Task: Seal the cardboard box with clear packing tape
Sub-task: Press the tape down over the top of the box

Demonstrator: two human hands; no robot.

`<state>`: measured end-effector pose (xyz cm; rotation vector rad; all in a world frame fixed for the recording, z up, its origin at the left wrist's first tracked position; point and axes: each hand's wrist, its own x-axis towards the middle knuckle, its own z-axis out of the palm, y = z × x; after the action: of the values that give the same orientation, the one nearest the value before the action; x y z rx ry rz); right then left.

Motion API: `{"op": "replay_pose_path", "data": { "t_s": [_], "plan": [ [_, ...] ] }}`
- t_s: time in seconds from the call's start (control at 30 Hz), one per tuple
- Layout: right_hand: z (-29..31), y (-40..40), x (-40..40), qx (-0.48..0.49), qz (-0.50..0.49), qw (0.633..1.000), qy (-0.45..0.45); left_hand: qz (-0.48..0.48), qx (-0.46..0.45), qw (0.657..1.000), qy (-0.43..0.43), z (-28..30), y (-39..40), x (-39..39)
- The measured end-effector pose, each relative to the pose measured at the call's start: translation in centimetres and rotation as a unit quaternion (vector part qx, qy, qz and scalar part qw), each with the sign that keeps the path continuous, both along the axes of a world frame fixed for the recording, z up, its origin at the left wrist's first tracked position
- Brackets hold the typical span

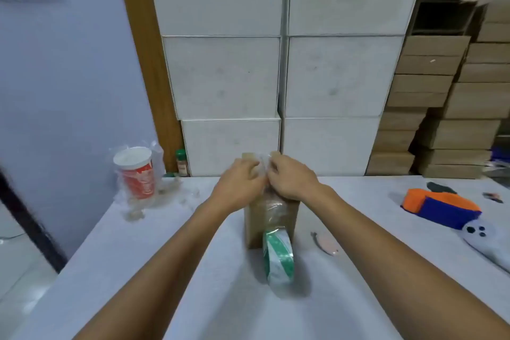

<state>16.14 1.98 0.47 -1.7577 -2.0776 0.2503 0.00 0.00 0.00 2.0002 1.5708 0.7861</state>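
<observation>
**Tape end at the far edge: the weak point of this seal**

The cardboard box (271,218) stands on the white table (138,270), near the middle, with a run of clear tape (271,208) lying over its top and down the near face. That strip is uncut: it leads straight to the tape roll (278,257), which rests on the table touching the near face of the box.

Both hands are on the far end of the box top. My left hand (238,181) has its fingers curled down, pressing on the tape and the cardboard. My right hand (289,178) is pinched shut on a crumpled bit of tape (263,160) at the far edge. I cannot tell whether that bit is stuck down yet.

What worries me from here:

- The crumpled end may fold onto itself. Clear tape sticks to itself at once, and then it will not lie flat over the far edge.
- Pressing hard at the far end could tip or slide the light box, since nothing braces it on the near side but the roll.
- The roll hangs on the strip. If it rolls away, I judge it would peel the tape off the near face.
- Creases along the top strip could leave the flap seam partly open.
</observation>
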Motion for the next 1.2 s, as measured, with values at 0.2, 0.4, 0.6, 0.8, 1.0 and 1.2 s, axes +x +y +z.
{"op": "replay_pose_path", "data": {
  "t_s": [0.2, 0.4, 0.6, 0.8, 1.0, 1.2],
  "plan": [
    [-1.0, -1.3, -0.2, -0.003, 0.009, 0.999, 0.053, -0.008, -0.032, 0.998, -0.053, 0.2, -2.7, 0.7],
    [-1.3, -1.1, -0.5, 0.013, 0.007, 0.998, 0.069, 0.012, -0.034, 0.998, -0.054, 0.5, -3.4, 1.1],
    [-1.5, -1.2, -0.2, -0.006, 0.006, 0.992, 0.128, 0.024, -0.036, 0.998, -0.049, 0.3, -3.3, 1.0],
    [-2.0, -2.5, 1.2, 0.007, -0.003, 0.980, 0.199, 0.031, -0.036, 0.998, -0.041, -0.2, -2.9, 0.9],
    [-2.6, -6.0, 2.3, 0.026, -0.037, 0.972, 0.229, 0.029, -0.032, 0.999, -0.026, -0.3, -2.7, 1.0],
    [-6.5, -8.6, 5.3, 0.042, -0.085, 0.978, 0.187, 0.020, -0.029, 0.999, -0.030, -0.1, -2.9, 1.0]
  ]
}}
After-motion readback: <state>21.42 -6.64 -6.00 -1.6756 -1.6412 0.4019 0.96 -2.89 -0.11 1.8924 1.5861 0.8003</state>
